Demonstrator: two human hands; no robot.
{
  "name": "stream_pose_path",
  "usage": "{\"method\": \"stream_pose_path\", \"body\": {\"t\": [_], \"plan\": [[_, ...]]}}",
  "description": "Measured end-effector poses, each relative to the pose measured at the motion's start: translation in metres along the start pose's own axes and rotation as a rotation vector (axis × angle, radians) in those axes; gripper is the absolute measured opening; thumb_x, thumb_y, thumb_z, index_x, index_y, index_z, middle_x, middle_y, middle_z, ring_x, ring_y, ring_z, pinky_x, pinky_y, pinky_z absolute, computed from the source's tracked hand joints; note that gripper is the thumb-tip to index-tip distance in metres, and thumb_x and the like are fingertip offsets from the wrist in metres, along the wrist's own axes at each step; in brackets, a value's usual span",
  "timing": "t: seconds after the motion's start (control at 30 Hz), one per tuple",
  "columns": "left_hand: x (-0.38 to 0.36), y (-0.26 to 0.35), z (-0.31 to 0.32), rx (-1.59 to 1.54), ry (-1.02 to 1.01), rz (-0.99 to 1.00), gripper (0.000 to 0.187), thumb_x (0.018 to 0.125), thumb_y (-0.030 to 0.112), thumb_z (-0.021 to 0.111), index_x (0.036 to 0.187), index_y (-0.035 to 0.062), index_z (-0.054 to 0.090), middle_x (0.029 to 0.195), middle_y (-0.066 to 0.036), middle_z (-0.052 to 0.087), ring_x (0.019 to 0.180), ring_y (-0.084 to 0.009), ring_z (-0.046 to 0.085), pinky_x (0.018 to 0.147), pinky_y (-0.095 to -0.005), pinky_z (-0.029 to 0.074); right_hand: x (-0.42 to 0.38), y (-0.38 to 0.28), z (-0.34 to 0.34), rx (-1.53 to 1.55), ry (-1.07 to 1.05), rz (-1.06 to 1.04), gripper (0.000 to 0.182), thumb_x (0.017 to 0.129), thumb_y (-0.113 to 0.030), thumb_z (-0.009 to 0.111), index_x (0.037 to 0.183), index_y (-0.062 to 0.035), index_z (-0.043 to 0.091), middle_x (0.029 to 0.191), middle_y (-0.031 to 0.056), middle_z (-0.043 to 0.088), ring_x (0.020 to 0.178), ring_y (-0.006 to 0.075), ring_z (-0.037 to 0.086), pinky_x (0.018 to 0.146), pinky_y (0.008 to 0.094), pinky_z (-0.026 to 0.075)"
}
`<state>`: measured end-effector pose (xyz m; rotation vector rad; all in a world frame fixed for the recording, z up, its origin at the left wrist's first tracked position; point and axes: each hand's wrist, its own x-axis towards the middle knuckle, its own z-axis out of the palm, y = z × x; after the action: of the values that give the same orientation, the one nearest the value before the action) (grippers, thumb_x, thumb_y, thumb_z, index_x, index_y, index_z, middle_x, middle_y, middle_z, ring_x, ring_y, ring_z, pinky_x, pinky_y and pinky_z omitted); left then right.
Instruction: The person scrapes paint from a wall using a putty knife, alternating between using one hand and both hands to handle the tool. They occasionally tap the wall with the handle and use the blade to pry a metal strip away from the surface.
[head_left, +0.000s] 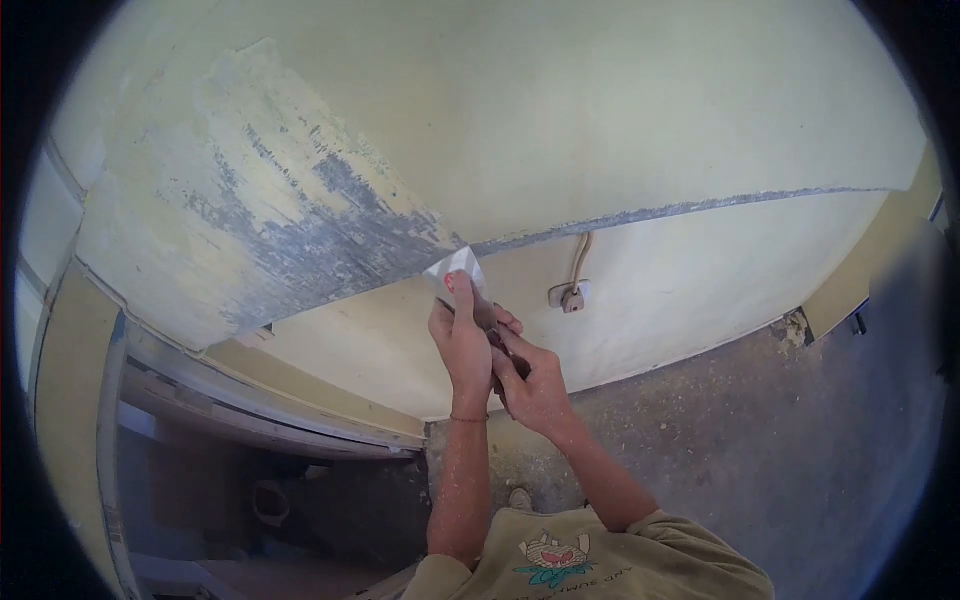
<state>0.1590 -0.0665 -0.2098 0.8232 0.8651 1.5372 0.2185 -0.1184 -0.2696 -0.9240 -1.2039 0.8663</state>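
Both of my hands grip one scraper (457, 264), a wide flat metal blade on a dark reddish-brown handle. My left hand (463, 350) is closed around it near the blade, with a finger stretched along the blade's face beside a red mark. Further down, my right hand (535, 385) wraps the handle. The blade's edge meets the pale painted surface (560, 110) at its lower edge. Left of the blade, a scraped patch (310, 230) shows grey material under streaks of remaining paint.
An electrical socket (572, 295) with a cable sits on the white wall (690, 270) below the edge. Flakes lie on the grey floor (720, 410). At left are a door frame (250, 420) and a dark opening. A shoe tip (520, 498) shows below.
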Motion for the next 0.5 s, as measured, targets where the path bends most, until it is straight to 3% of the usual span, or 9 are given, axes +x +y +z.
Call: {"method": "stream_pose_path", "body": {"t": [0.17, 0.37, 0.47, 0.5], "plan": [[-0.001, -0.003, -0.007, 0.000, -0.003, 0.007, 0.037, 0.100, 0.033, 0.051, 0.079, 0.0029, 0.047, 0.055, -0.007, 0.051, 0.044, -0.0180, 0.055, 0.043, -0.0314, 0.047, -0.002, -0.001, -0.003, -0.021, -0.041, 0.076, 0.030, 0.097, -0.003, 0.048, 0.124, 0.0081, 0.053, 0.075, 0.0017, 0.057, 0.059, 0.0035, 0.047, 0.050, 0.0209, 0.039], [0.006, 0.019, -0.001, 0.046, -0.031, 0.033, 0.040, 0.100, 0.034, 0.051, 0.077, 0.0021, 0.047, 0.053, -0.008, 0.050, 0.044, -0.0183, 0.054, 0.043, -0.0322, 0.047, 0.004, -0.008, 0.009, 0.004, 0.021, 0.007, 0.026, 0.097, -0.005, 0.049, 0.118, 0.0081, 0.056, 0.067, 0.0004, 0.054, 0.058, 0.0031, 0.046, 0.049, 0.0210, 0.039], [0.011, 0.026, 0.002, 0.063, -0.036, 0.067, 0.041, 0.100, 0.036, 0.051, 0.077, 0.0017, 0.047, 0.052, -0.008, 0.050, 0.044, -0.0184, 0.054, 0.043, -0.0319, 0.047, 0.015, -0.031, 0.014, 0.047, -0.038, 0.074, 0.027, 0.097, -0.005, 0.049, 0.120, 0.0066, 0.056, 0.064, -0.0007, 0.052, 0.056, 0.0029, 0.045, 0.048, 0.0216, 0.038], [0.009, 0.026, -0.001, 0.086, -0.051, 0.078, 0.042, 0.099, 0.037, 0.051, 0.077, 0.0015, 0.047, 0.052, -0.008, 0.050, 0.044, -0.0184, 0.055, 0.043, -0.0316, 0.047, 0.013, -0.032, 0.013, 0.051, -0.029, 0.132, 0.026, 0.095, -0.004, 0.051, 0.117, 0.0086, 0.057, 0.070, 0.0052, 0.057, 0.063, 0.0049, 0.048, 0.054, 0.0232, 0.042]]}}
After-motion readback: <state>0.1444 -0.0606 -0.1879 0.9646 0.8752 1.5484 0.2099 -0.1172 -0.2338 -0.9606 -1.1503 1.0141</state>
